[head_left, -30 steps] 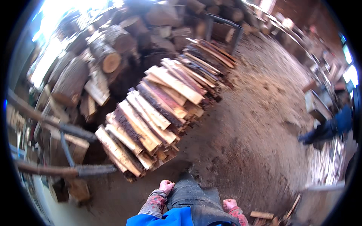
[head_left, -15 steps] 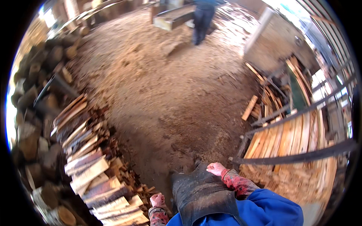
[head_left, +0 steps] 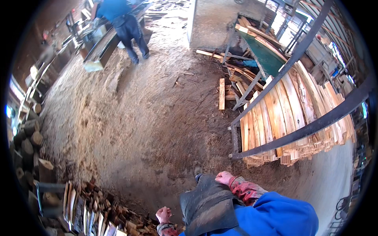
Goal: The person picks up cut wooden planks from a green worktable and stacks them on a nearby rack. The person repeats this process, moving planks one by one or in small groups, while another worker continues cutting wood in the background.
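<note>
My left hand [head_left: 163,214] hangs at the bottom, left of my dark apron [head_left: 206,204]. Its fingers are curled in and no object shows in them. My right hand [head_left: 224,177] is in front of the apron's right edge, fingers likewise folded with nothing visible in the grip. Patterned red sleeves end at both wrists, and a blue garment covers my upper right arm. Closest to the left hand is a row of split wood pieces [head_left: 88,210] with bark on some. To the right of my right hand, a stack of sawn boards [head_left: 281,112] lies in a dark metal rack [head_left: 301,137].
Sawdust covers the ground [head_left: 149,118]. Round logs [head_left: 27,149] line the left side. Loose offcuts [head_left: 222,94] lie beside a green sloping surface [head_left: 265,53]. Far off, another person [head_left: 126,29] in blue stands beside a long trough-like bench [head_left: 103,49].
My view has swung right, so the board stack and the other person sit further left in it. The split wood has slipped to the lower left. Both hands remain curled beside the apron.
</note>
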`<state>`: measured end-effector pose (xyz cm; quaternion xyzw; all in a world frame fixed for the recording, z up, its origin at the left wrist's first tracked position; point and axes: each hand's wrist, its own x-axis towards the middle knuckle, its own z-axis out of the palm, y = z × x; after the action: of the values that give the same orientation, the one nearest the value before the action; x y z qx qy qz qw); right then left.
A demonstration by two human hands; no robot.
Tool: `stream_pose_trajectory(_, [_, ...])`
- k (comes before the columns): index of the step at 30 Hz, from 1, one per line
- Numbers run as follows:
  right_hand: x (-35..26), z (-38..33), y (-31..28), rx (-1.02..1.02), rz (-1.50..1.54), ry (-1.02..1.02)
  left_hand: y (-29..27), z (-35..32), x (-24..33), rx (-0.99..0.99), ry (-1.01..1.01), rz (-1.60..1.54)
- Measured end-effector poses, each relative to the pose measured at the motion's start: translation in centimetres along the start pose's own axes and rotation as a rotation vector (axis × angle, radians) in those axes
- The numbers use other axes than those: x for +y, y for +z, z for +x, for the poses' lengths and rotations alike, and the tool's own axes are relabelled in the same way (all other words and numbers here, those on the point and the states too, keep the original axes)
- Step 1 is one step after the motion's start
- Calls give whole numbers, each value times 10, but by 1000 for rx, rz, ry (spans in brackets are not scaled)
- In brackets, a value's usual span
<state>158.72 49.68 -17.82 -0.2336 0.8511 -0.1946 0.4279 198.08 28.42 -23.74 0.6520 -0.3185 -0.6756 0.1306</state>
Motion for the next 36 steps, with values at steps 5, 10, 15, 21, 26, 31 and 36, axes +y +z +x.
stream_pose_trajectory(5, [16, 51, -23, -35, 13, -33, 48, -13, 15, -67, -107, 13])
stream_pose_trajectory(10, [25, 101, -69, 3, 45, -74, 71, -23, 28, -244, -62, 126])
stream_pose_trajectory(15, [21, 130, -120, 82, 133, 28, 107, -15, 64, -108, -76, 471])
stream_pose_trajectory(21, [23, 149, -140, 177, 259, 26, 177, 46, 124, -181, -99, 469])
stream_pose_trajectory(26, [8, 169, -157, 116, 316, 125, 233, 100, 180, -239, -104, 462])
stream_pose_trajectory(31, [-7, 213, -189, 140, 312, 193, 276, 156, 244, -279, -111, 465])
stream_pose_trajectory(36, [-48, 257, -227, 173, 352, 224, 293, 207, 309, -301, -97, 480])
